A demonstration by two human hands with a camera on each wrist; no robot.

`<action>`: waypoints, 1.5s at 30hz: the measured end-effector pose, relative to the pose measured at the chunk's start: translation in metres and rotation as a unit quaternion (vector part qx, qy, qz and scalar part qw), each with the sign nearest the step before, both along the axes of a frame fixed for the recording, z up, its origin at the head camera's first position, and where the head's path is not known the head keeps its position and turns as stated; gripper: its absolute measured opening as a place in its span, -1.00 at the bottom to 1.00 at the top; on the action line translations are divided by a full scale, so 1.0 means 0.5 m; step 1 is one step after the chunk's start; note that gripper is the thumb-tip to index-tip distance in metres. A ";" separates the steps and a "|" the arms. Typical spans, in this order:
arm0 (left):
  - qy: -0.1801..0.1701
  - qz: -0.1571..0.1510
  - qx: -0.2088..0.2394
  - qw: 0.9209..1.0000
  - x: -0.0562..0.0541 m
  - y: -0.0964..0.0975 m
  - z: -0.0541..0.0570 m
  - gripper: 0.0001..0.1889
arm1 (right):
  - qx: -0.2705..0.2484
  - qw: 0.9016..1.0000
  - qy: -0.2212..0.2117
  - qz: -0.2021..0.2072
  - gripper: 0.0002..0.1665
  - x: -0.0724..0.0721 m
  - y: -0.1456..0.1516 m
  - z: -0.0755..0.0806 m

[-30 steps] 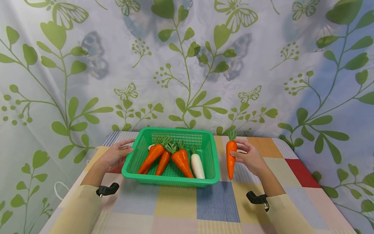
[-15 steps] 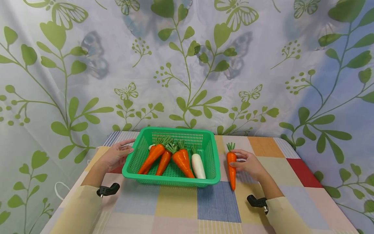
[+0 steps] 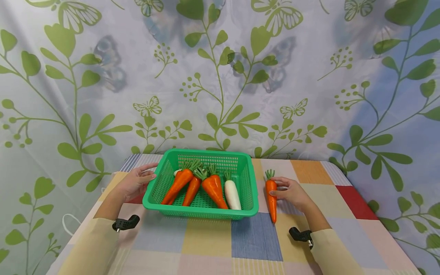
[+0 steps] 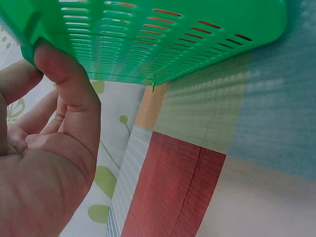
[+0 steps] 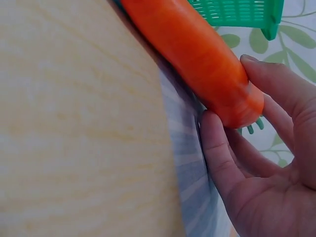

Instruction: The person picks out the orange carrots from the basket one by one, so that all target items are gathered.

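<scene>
A carrot [image 3: 271,200] with short green stalks lies on the tablecloth to the right of a green plastic basket [image 3: 252,191]. My right hand [image 3: 292,194] grips it near its top, stalks pointing away from me. In the right wrist view, the thumb and fingers pinch the thick end of this carrot [image 5: 197,54], close against the cloth. At the other side, my left hand [image 3: 135,183] holds the basket's left rim; the left wrist view has its fingertips at the rim [image 4: 29,44]. Several carrots [image 3: 178,187] and a white radish [image 3: 233,195] lie inside the basket.
A patchwork tablecloth [image 3: 206,244] covers the table. Behind stands a curtain [image 3: 220,76] printed with leaves and butterflies. Part of another white vegetable [image 3: 177,172] shows under the carrots at the basket's left. A white cable [image 3: 67,225] hangs beyond the table's left edge.
The right hand has lowered the carrot onto the cloth, bringing it slightly toward me; in the last half second it has barely moved. The left hand and the basket stay in place.
</scene>
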State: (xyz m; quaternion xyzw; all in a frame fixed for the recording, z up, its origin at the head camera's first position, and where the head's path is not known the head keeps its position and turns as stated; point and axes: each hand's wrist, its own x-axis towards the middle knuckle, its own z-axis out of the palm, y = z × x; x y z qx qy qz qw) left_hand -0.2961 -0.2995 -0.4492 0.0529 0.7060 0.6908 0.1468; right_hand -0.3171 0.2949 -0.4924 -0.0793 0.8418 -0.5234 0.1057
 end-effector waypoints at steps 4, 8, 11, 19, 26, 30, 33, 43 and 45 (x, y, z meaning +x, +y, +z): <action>-0.001 0.000 -0.002 1.000 0.000 0.000 0.002 -0.24 | 0.017 1.000 -0.002 -0.004 -0.23 0.000 -0.004 0.003; -0.006 -0.002 0.001 1.000 -0.001 -0.001 0.003 -0.23 | 0.041 0.999 0.002 -0.009 -0.23 0.004 -0.006 0.008; -0.008 -0.004 0.002 1.000 -0.001 -0.002 0.006 -0.23 | 0.045 0.999 -0.004 -0.014 -0.22 0.003 -0.003 0.006; -0.004 -0.004 0.004 1.000 0.000 -0.006 0.007 -0.25 | 0.022 0.999 -0.015 -0.021 -0.21 0.004 -0.001 0.004; -0.004 0.000 0.002 1.000 0.000 -0.008 0.007 -0.24 | 0.035 0.999 -0.014 -0.032 -0.20 0.007 -0.004 0.007; -0.007 -0.001 0.001 1.000 -0.003 -0.008 0.005 -0.24 | 0.044 0.998 -0.013 -0.035 -0.19 0.010 -0.002 0.004; -0.005 -0.002 -0.003 1.000 -0.005 -0.007 0.003 -0.24 | 0.043 0.998 -0.012 -0.040 -0.20 0.013 0.000 0.003; -0.001 -0.003 -0.006 1.000 -0.009 -0.007 -0.001 -0.22 | 0.051 0.998 -0.006 -0.043 -0.19 0.026 -0.001 0.009; 0.000 -0.002 -0.003 1.000 -0.010 -0.007 -0.001 -0.22 | 0.048 0.998 -0.002 -0.043 -0.19 0.028 -0.001 0.010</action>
